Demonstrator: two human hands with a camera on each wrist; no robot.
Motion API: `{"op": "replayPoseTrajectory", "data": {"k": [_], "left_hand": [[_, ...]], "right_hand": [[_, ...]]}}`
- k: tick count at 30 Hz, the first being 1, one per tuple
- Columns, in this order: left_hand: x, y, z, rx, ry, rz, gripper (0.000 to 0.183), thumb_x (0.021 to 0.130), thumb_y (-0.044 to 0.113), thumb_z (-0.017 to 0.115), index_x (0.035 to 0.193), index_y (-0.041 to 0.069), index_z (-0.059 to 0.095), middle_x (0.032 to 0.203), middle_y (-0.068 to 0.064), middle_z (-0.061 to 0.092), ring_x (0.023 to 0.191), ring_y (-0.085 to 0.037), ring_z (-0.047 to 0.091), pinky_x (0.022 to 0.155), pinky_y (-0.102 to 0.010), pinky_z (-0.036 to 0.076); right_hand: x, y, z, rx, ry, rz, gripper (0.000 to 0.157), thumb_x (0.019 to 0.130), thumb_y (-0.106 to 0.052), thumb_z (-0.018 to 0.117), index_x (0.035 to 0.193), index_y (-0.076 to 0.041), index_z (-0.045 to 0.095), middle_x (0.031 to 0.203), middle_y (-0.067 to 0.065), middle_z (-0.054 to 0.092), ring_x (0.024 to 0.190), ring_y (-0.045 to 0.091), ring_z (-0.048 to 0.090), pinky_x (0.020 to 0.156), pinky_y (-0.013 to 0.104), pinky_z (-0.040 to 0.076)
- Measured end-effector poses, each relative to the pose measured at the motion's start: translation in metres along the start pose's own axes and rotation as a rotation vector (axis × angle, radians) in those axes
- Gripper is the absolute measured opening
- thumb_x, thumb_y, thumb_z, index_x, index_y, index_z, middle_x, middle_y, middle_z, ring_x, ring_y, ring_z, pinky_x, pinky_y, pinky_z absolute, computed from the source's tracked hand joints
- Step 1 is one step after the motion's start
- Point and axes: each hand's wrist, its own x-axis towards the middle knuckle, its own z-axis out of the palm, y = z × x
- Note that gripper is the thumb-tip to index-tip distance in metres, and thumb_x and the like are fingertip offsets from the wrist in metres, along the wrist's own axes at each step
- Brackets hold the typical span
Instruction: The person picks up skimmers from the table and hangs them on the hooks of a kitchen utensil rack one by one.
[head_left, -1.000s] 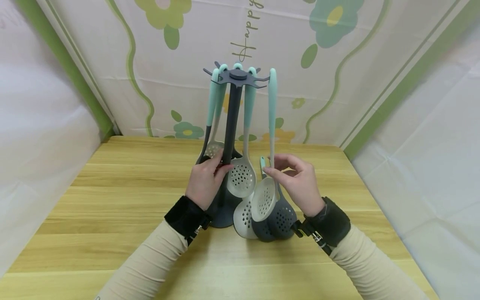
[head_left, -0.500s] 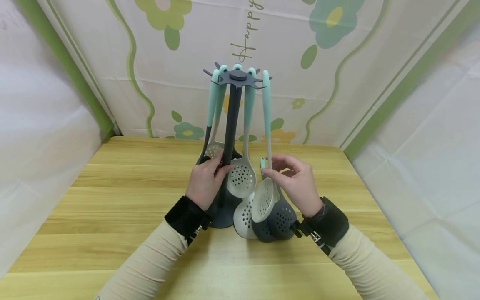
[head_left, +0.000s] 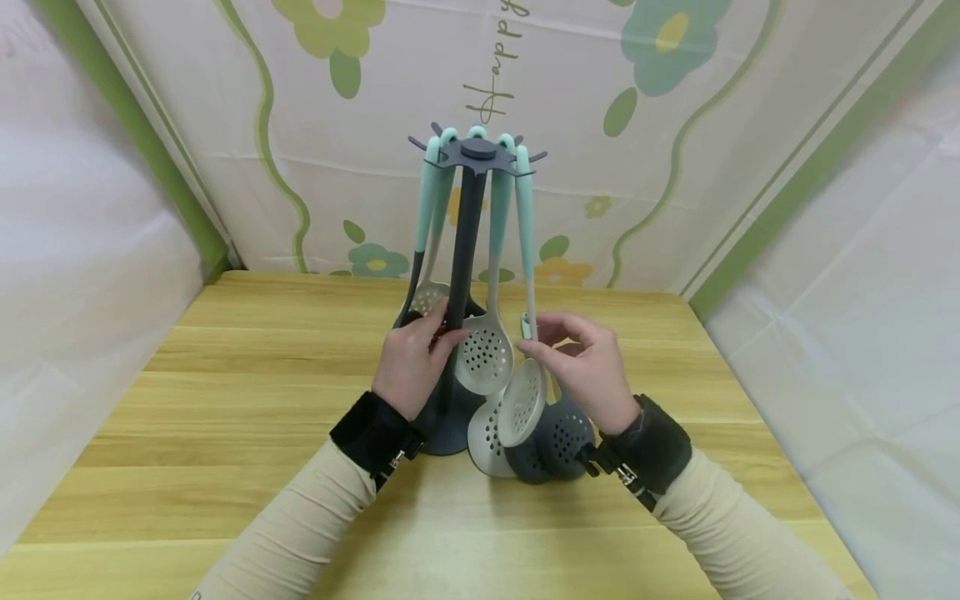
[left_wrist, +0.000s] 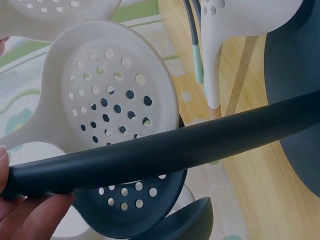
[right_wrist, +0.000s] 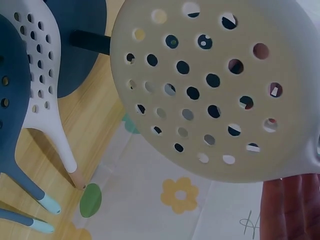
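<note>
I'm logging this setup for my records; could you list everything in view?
Table: 1, light wood, under everything
Cloth walls: 3, white with green trim, behind and beside the table
Utensil stand: 1, dark, upright on the table
Hung pale spoons: 2, pale grey, slotted, on the stand
Hung dark utensils: 2, dark, on the stand
Held spoon: 1, pale grey and mint, slotted, at the stand's right
Pale utensil: 1, slotted, on the table
Dark utensils: 2, mint-ended, beside it
Sleeves: 2, beige, on the arms
Wristbands: 2, black
Left grip: 1, bare, holding the stand
Right grip: 1, bare, pinching the held spoon
</note>
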Motion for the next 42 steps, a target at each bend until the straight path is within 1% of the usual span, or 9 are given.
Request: {"op": "replayPoseTrajectory", "data": {"k": [6,11,18,22,28,33,37,42], "left_hand": [[-0.0007,-0.0011,0.0006,0.007,0.012,0.011,0.034,0.090,0.017,0.072,0.118,-0.002,0.064,0.080,-0.013,0.070,0.067,-0.022,0.066,0.058,-0.035,0.053],[-0.0008,-0.0020,0.0013,0.016,0.014,0.014,0.034,0.090,0.017,0.072,0.117,-0.002,0.064,0.079,-0.013,0.069,0.066,-0.021,0.065,0.057,-0.034,0.051],[-0.0001,0.0000,0.0001,0.015,0.007,0.004,0.035,0.090,0.018,0.072,0.118,-0.002,0.064,0.079,-0.013,0.069,0.067,-0.022,0.066,0.059,-0.035,0.053],[0.0001,0.0008,-0.0003,0.014,0.006,0.001,0.035,0.090,0.018,0.072,0.118,-0.002,0.064,0.078,-0.013,0.068,0.065,-0.021,0.064,0.057,-0.034,0.052],[0.0004,0.0011,0.0000,0.015,0.009,0.000,0.034,0.090,0.018,0.072,0.117,-0.002,0.064,0.076,-0.012,0.067,0.063,-0.020,0.063,0.056,-0.033,0.052],[-0.0001,0.0005,0.0003,0.011,0.012,0.004,0.034,0.090,0.017,0.072,0.117,-0.002,0.064,0.078,-0.013,0.069,0.066,-0.022,0.066,0.059,-0.034,0.055],[-0.0002,0.0002,0.0004,0.008,0.016,0.011,0.032,0.090,0.016,0.072,0.116,-0.002,0.064,0.080,-0.013,0.069,0.069,-0.023,0.068,0.061,-0.035,0.056],[0.0004,-0.0008,0.0006,0.013,0.020,0.024,0.029,0.091,0.016,0.071,0.114,-0.001,0.064,0.080,-0.012,0.069,0.068,-0.022,0.067,0.060,-0.035,0.056]], "right_hand": [[-0.0015,-0.0005,0.0017,0.008,-0.010,-0.010,0.024,0.084,-0.004,0.077,0.107,0.001,0.072,0.087,0.011,0.068,0.077,0.012,0.062,0.070,0.026,0.059],[-0.0029,-0.0008,0.0024,0.008,-0.015,0.006,0.025,0.084,-0.005,0.077,0.107,0.001,0.072,0.086,0.006,0.067,0.077,0.014,0.062,0.072,0.026,0.059],[-0.0053,-0.0032,0.0035,0.028,-0.022,-0.005,0.023,0.084,-0.001,0.076,0.106,0.003,0.071,0.086,0.014,0.067,0.076,0.014,0.061,0.071,0.024,0.058],[-0.0062,-0.0041,0.0052,0.048,-0.025,-0.014,0.023,0.083,0.001,0.075,0.106,0.004,0.071,0.087,0.018,0.066,0.075,0.014,0.060,0.070,0.023,0.057],[-0.0077,-0.0047,0.0065,0.062,-0.030,-0.023,0.023,0.084,0.001,0.074,0.107,0.004,0.071,0.087,0.018,0.066,0.075,0.014,0.059,0.070,0.023,0.056],[-0.0079,-0.0041,0.0068,0.066,-0.030,-0.030,0.022,0.084,0.002,0.074,0.106,0.005,0.071,0.086,0.017,0.066,0.074,0.014,0.059,0.069,0.024,0.056],[-0.0089,-0.0050,0.0075,0.075,-0.032,-0.038,0.022,0.084,0.002,0.074,0.105,0.005,0.071,0.087,0.019,0.067,0.074,0.014,0.060,0.069,0.024,0.057],[-0.0082,-0.0042,0.0093,0.083,-0.037,-0.034,0.024,0.083,0.003,0.074,0.106,0.006,0.070,0.092,0.023,0.069,0.075,0.012,0.062,0.071,0.024,0.057]]}}
